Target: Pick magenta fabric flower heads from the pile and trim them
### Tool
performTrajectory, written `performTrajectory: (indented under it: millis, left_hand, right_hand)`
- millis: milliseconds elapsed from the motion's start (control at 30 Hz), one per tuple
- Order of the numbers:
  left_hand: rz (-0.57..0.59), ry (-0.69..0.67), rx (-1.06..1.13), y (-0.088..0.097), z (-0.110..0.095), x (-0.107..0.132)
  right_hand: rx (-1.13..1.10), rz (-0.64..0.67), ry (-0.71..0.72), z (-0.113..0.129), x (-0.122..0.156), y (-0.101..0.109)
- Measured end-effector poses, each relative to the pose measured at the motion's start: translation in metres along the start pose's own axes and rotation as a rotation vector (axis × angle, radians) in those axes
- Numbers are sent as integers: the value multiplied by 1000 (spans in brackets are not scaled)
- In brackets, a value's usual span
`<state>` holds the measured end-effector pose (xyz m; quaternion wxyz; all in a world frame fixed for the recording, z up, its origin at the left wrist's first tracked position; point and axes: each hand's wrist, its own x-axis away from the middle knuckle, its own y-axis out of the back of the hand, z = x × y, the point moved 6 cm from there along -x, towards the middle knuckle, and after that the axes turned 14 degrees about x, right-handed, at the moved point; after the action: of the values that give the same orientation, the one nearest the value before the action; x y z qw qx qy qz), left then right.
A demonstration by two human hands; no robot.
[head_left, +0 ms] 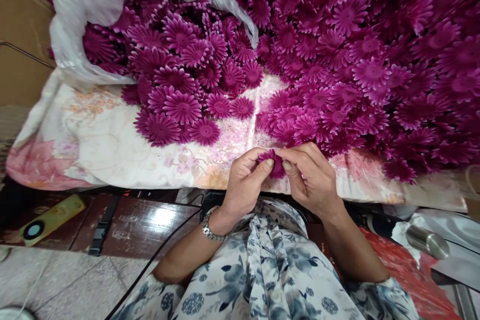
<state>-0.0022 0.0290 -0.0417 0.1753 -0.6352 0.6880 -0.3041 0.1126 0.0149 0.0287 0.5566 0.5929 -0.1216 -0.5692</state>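
Both hands pinch one magenta fabric flower (276,166) between them, just above my lap. My left hand (245,180), with a metal watch on its wrist, grips the flower's left side with thumb and forefinger. My right hand (309,175) closes on its right side. Right behind the hands a floral cloth (93,140) covers a surface where a large heap of the same magenta flowers (356,60) lies, nearest my right hand. A clear plastic bag (82,15) at the back left spills more flowers (180,75) onto the cloth.
A cardboard box (18,35) stands at the far left. On the floor left of my knees lies a yellow-green power strip (48,220) with a black cable. A metal cylinder (427,241) rests at the lower right beside red plastic (408,280).
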Motion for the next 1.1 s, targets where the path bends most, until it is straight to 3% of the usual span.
performTrajectory:
  millis: [133, 333, 667, 1100]
  left_hand:
    - [-38, -5, 6, 1, 0, 0]
    - [-9, -14, -84, -1, 1, 1]
    - [27, -36, -54, -8, -1, 0]
    - [13, -77, -169, -12, -6, -5]
  right_hand:
    - [0, 18, -36, -1, 0, -1]
    - [10, 5, -27, 2, -1, 0]
    - [-19, 21, -54, -4, 3, 1]
    - [-283, 133, -326, -7, 1, -4]
